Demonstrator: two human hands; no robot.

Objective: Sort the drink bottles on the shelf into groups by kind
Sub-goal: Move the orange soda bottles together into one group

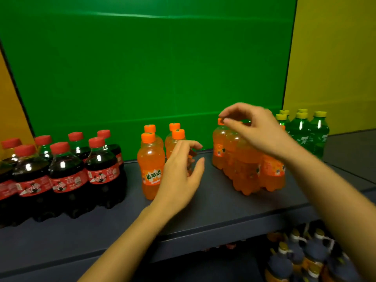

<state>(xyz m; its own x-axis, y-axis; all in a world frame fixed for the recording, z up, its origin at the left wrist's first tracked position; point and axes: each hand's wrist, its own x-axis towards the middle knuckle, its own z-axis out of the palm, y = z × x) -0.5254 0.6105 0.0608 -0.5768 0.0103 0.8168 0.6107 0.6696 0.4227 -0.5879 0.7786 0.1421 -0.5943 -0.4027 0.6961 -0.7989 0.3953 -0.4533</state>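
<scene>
One head-worn wide-angle camera gives the only view. It looks forward and a little down at the dark shelf (203, 212) from close in front, facing the green back panel (142, 68) nearly square-on. The orange bottles (150, 159) sit mid-frame, and the left hand (179, 176) and right hand (256, 131) reach in from the bottom edge. The lower-tier bottles (284, 261) show at bottom right.

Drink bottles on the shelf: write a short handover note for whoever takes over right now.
Left hand: curled beside the four loose orange bottles; whether it grips one is unclear.
Right hand: pinches an orange bottle cap at the back of the orange cluster.
Shelf: cola bottles grouped at left, green bottles grouped at right.
Left to do: probably join the two orange groups.
</scene>
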